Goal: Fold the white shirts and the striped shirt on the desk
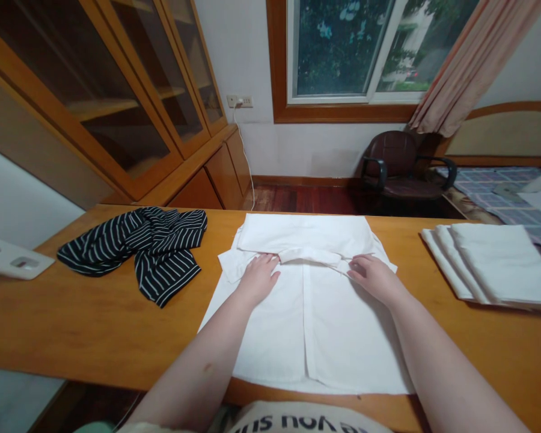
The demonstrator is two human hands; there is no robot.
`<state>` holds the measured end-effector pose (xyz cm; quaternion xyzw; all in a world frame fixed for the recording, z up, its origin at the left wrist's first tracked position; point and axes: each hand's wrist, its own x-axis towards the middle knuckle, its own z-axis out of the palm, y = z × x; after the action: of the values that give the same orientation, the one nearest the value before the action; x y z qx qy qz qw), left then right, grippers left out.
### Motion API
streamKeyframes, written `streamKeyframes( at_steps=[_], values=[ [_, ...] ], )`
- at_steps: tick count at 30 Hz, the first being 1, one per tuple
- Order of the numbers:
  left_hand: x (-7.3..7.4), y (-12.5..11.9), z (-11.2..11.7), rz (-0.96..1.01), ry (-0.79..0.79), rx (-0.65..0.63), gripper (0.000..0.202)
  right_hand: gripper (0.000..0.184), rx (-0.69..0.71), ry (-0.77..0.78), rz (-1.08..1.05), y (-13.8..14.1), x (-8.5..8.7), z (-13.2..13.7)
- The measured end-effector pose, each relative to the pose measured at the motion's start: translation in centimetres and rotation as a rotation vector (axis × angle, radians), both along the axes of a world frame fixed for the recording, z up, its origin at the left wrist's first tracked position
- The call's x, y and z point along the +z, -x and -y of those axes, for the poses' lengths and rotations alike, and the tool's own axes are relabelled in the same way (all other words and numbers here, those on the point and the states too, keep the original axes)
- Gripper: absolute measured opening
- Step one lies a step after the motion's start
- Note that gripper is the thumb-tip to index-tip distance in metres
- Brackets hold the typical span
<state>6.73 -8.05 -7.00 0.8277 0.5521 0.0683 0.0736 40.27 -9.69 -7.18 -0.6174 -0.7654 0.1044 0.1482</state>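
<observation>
A white button-front shirt point(270, 337) lies spread on the table, its hem near me. Its far part is folded over toward me, and the collar point(313, 257) shows at the fold's near edge, above the front placket. My left hand point(259, 278) rests on the cloth left of the collar, fingers stretched out and thumb apart. On the other side, my right hand point(373, 278) touches the same folded edge, fingers slightly bent and thumb apart. Part of the fabric under both hands is hidden.
A crumpled black-and-white striped garment point(148, 243) lies on the left of the wooden table point(94, 337). Folded white cloths point(500, 261) are stacked at the right. Beyond stand a glass-door cabinet point(162, 90), an office chair point(394, 162) and a bed point(500, 186).
</observation>
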Motion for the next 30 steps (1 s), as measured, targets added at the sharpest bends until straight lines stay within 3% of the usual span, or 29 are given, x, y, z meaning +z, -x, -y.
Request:
streamKeyframes(
  at_steps=[4,8,13,20,24,30],
  values=[
    [-0.3,0.1,0.0,-0.042,0.042,0.0,0.045,0.022,-0.032,-0.022,-0.06,-0.2,0.4,-0.1],
    [-0.5,0.1,-0.1,-0.078,0.046,-0.016,0.044,0.024,0.105,0.029,-0.157,-0.5,0.1,0.0],
    [-1.0,-0.4,-0.1,-0.052,-0.019,0.016,0.046,0.056,0.185,0.013,-0.093,0.2,-1.1,0.0],
    [-0.5,-1.1,0.2,-0.051,-0.106,0.073,0.036,0.044,0.135,-0.027,0.04,1.0,-1.1,-0.2],
    [0.7,0.7,-0.3,-0.021,-0.068,0.23,0.037,0.052,0.12,0.012,0.012,0.4,-1.3,-0.2],
    [2.5,7.2,-1.6,-0.062,-0.047,0.695,0.041,0.055,0.113,0.029,-0.009,0.3,-1.5,-0.3]
  ],
)
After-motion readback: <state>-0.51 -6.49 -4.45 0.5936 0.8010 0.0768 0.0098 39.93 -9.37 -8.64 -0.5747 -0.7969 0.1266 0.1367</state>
